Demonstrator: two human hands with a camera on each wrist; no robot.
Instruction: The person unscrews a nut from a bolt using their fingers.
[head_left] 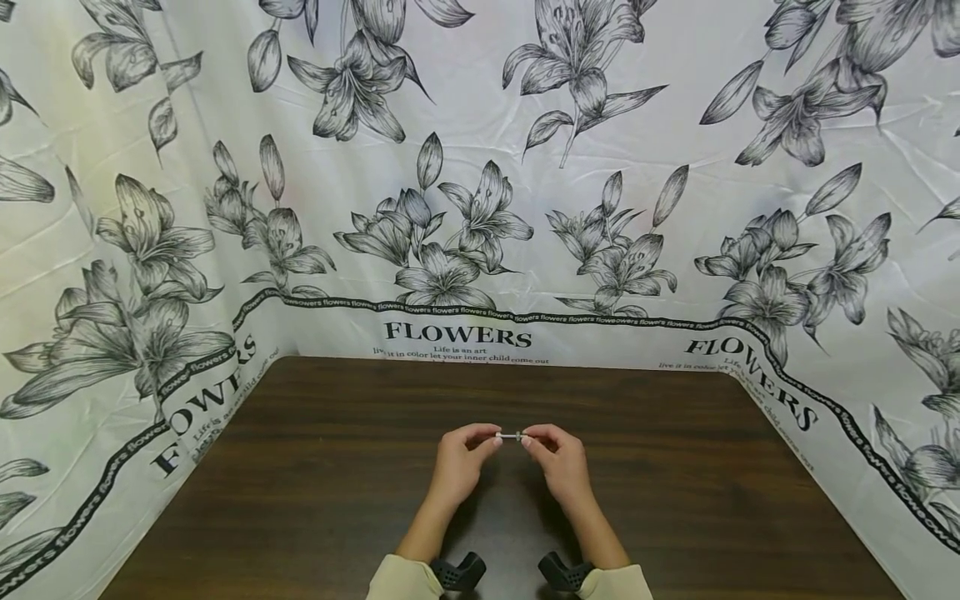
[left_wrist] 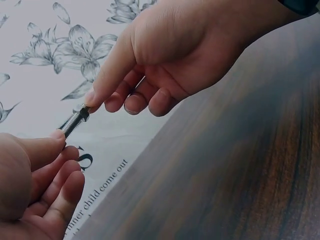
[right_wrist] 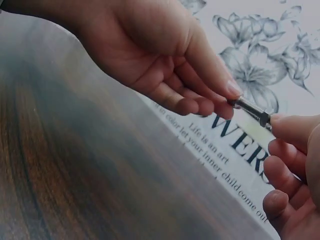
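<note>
Between my two hands, a small silvery metal bolt [head_left: 508, 436] is held level above the table. Its threads show in the left wrist view, where the bolt [left_wrist: 75, 123] lies slantwise between the fingertips. A wider nut-like collar [right_wrist: 264, 118] sits on it close to the right fingertips. My left hand [head_left: 459, 467] pinches one end with thumb and fingertips. The opposite end, just past the collar, is pinched by the thumb and fingertips of my right hand [head_left: 566, 471]. Both ends of the bolt are partly hidden by the fingertips.
A dark brown wood-grain table [head_left: 300, 467] lies under the hands. White cloth [head_left: 480, 225] printed with flowers and lettering hangs behind the table and along both sides. Black wrist devices [head_left: 459, 573] sit at both cuffs.
</note>
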